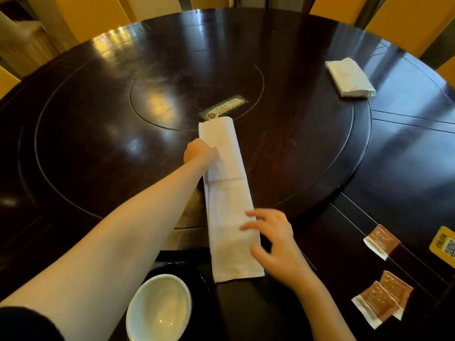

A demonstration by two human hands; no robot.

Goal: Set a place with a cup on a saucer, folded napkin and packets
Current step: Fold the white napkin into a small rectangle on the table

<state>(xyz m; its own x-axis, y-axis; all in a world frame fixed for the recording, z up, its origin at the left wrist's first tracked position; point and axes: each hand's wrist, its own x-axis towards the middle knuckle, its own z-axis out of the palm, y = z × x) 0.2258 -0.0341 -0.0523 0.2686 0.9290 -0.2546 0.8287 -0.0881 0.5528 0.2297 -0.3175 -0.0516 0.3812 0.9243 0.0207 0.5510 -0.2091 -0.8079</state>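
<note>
A white napkin point(227, 193) lies folded into a long strip across the dark round table point(98, 143), running away from me. My left hand point(200, 151) reaches far out and grips the strip's left edge near its far end. My right hand point(273, 238) rests on the near half with fingers spread and straight. A white cup point(159, 307) stands on a dark saucer point(199, 279) at the near edge, left of the napkin. Three brown packets lie to the right: one point(381, 241) apart, two point(382, 300) overlapping.
A wrapped white tissue pack point(349, 77) lies at the far right of the table. A printed card point(224, 108) sits on the raised centre turntable just beyond the napkin. A yellow QR tag point(444, 243) is at the right edge. Yellow chairs point(406, 20) ring the table.
</note>
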